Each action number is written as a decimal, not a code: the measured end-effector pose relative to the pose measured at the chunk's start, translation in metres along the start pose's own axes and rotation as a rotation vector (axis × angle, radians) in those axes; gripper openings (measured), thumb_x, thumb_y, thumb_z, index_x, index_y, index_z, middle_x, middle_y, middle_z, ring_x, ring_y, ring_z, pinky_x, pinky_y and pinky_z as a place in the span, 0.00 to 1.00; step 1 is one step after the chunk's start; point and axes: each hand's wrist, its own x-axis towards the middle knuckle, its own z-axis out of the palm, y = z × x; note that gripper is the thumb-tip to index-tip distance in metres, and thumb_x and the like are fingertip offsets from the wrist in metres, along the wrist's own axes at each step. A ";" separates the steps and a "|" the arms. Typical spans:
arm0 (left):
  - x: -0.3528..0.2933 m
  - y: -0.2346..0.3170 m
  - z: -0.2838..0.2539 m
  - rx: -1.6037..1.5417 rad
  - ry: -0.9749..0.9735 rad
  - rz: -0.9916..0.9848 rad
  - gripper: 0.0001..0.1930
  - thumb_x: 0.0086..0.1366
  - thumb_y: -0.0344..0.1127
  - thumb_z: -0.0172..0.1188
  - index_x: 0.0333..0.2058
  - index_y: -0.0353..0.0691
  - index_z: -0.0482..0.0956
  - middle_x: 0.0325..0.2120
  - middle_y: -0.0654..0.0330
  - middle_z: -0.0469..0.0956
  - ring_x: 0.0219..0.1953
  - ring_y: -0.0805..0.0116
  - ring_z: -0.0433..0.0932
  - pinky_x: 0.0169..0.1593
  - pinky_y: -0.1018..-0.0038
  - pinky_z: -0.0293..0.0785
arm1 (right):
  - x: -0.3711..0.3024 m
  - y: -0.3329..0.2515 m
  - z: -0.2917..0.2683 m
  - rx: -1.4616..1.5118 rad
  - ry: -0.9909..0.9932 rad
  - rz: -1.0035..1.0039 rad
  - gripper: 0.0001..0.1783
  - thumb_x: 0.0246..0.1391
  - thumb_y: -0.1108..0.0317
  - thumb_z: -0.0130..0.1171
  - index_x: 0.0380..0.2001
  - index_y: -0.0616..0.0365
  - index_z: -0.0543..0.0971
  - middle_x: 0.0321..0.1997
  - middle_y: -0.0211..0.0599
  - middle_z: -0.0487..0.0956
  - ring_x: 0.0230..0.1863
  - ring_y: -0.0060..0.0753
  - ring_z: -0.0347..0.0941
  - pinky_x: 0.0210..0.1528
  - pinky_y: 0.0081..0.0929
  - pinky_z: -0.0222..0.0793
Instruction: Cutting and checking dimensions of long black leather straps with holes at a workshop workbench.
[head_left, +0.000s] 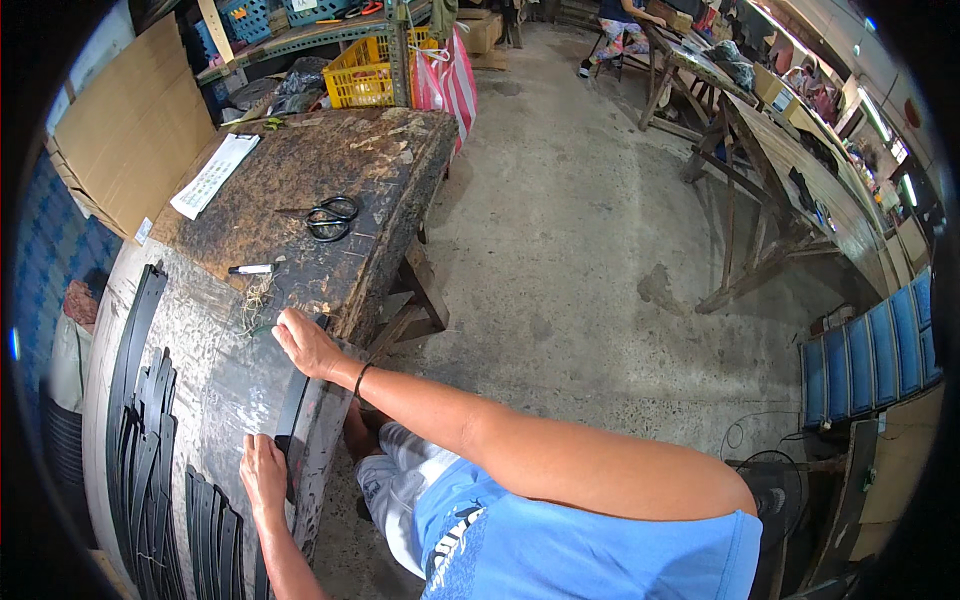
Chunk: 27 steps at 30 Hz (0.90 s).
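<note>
A black strip [291, 404] lies along the near edge of the grey work surface [230, 365]. My left hand [264, 474] has its fingers curled down over the lower part of this strip. Farther up, my right hand [306, 344] is closed at the strip's far end, with a dark band around the wrist; its fingertips are partly hidden. Several long black strips [150, 440] lie bunched to the left of my hands. A second bunch of shorter black strips [212, 525] is beside my left forearm. Tangled string [257, 298] lies just beyond my right hand.
On the worn wooden tabletop [370, 150] are black-handled scissors [330, 218], a marker pen [252, 269] and paper sheets [215, 175]. A cardboard panel [135, 125] stands at left. A yellow crate [360, 80] sits behind. Across the concrete floor are wooden tables [800, 190] and a person [622, 35].
</note>
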 end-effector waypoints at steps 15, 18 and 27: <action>-0.013 -0.001 0.034 -0.052 0.351 -0.140 0.04 0.64 0.30 0.49 0.33 0.35 0.69 0.31 0.47 0.69 0.34 0.43 0.71 0.36 0.56 0.67 | 0.001 0.006 0.015 -0.023 0.090 -0.105 0.15 0.66 0.59 0.45 0.32 0.61 0.65 0.30 0.48 0.68 0.33 0.53 0.67 0.39 0.41 0.64; -0.007 0.007 0.034 -0.055 0.375 -0.168 0.04 0.63 0.31 0.50 0.33 0.38 0.70 0.31 0.49 0.71 0.33 0.43 0.73 0.35 0.55 0.69 | 0.005 0.012 0.001 -0.034 0.071 -0.088 0.16 0.66 0.58 0.45 0.31 0.60 0.66 0.26 0.41 0.71 0.25 0.39 0.71 0.32 0.35 0.68; -0.027 0.012 0.025 -0.284 0.472 -0.354 0.06 0.62 0.29 0.54 0.38 0.36 0.73 0.31 0.52 0.73 0.32 0.50 0.75 0.37 0.61 0.72 | 0.011 -0.012 -0.031 0.596 0.069 0.247 0.11 0.64 0.61 0.51 0.33 0.57 0.72 0.25 0.28 0.73 0.22 0.19 0.72 0.26 0.20 0.73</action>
